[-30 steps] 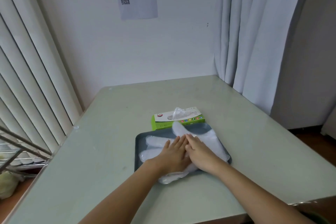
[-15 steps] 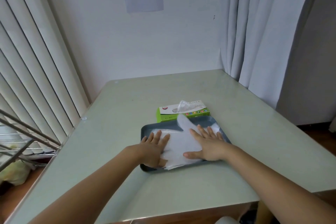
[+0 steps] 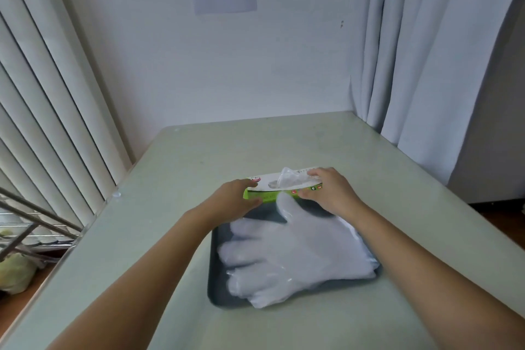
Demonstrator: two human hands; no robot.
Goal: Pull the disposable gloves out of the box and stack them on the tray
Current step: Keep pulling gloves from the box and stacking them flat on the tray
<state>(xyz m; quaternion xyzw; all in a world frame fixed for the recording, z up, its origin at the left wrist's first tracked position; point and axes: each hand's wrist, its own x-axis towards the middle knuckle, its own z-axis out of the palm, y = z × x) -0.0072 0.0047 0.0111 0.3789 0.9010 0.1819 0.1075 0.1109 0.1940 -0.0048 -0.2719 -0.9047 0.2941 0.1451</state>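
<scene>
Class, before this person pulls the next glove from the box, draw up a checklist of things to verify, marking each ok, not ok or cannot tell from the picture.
1. Box steadied: ok. The left hand grips the left end of the glove box.
2. A glove to pull: ok. The protruding glove stands out of the top slot.
3. Right hand on that glove: not ok. It holds the box's right end, fingers beside the glove.
4. Stack on the tray: ok. The stacked gloves lie flat.
5. Stack within the rim: not ok. A near corner overhangs the tray's near edge.
</scene>
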